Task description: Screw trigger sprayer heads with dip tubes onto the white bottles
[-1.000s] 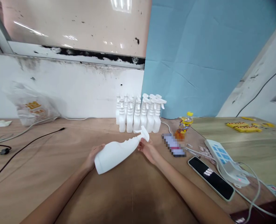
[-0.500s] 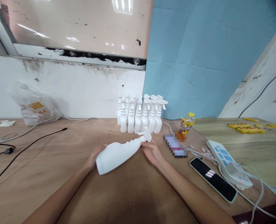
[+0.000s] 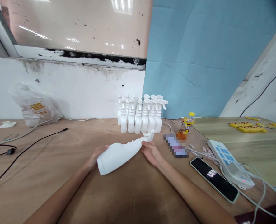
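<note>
A white spray bottle [image 3: 120,156] is held tilted on its side above the wooden table, its base to the lower left and its spray head to the upper right. My left hand [image 3: 96,158] grips it near the base, with the fingers mostly hidden behind it. At the neck, just below the spray head, my right hand [image 3: 151,152] is closed on the same bottle. Behind it, several white spray bottles [image 3: 138,119] stand upright in a tight group against the wall.
Right of the group are a drink bottle [image 3: 188,123], a blurred phone [image 3: 175,145], a black phone [image 3: 214,179], a power strip [image 3: 228,163] with cables and yellow pieces [image 3: 248,127]. A plastic bag [image 3: 38,107] and black cable [image 3: 35,141] are at left.
The spray head of the held bottle has turned and now tips further right and slightly lower. Both hands keep their hold, nearly in the same place.
</note>
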Motion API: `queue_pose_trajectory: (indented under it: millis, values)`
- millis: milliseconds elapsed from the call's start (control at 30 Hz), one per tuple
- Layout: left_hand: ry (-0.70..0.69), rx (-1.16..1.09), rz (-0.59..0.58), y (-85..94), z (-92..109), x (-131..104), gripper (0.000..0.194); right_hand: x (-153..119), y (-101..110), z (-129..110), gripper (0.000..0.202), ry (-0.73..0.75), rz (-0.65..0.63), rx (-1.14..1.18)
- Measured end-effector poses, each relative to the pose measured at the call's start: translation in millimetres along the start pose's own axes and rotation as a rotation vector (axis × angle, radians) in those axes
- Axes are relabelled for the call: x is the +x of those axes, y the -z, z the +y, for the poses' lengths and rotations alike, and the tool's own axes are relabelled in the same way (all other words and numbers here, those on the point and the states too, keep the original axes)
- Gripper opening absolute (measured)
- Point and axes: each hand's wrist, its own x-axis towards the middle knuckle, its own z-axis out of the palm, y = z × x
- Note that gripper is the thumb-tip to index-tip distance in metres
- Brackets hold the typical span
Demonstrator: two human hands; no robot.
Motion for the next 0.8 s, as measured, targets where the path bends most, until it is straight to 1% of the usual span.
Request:
queue_pose_trajectory:
  millis: [67,100,167,233,300,400,500,633,700,800]
  values:
    - [0.030,0.019,-0.026,8.1,3,1,0.045,3,5,-2,0.031,0.004,0.041,0.028]
    - [0.040,0.028,-0.028,15.2,5,2,0.047,4,8,-5,0.028,0.006,0.047,0.059]
    - [0.035,0.039,0.004,35.6,11,5,0.052,7,14,-14,0.021,0.010,0.046,0.132]
    - [-0.012,0.041,0.085,61.8,17,10,0.056,9,21,-25,0.017,0.020,0.056,0.171]
    - [-0.088,0.037,0.189,88.7,23,18,0.059,11,28,-33,0.017,0.049,0.088,0.163]
    - [-0.223,0.049,0.326,120.0,29,35,0.060,13,37,-30,0.018,0.042,0.111,0.116]
    - [-0.312,0.101,0.402,138.1,34,56,0.060,15,41,-16,0.022,-0.081,0.050,0.066]
    - [-0.369,0.205,0.496,155.9,43,82,0.055,14,42,1,0.026,-0.233,-0.057,0.057]
    - [-0.389,0.247,0.535,164.5,49,91,0.051,13,41,5,0.027,-0.288,-0.079,0.051]
    - [-0.375,0.316,0.562,173.4,59,98,0.036,11,39,7,0.029,-0.319,-0.091,0.002]
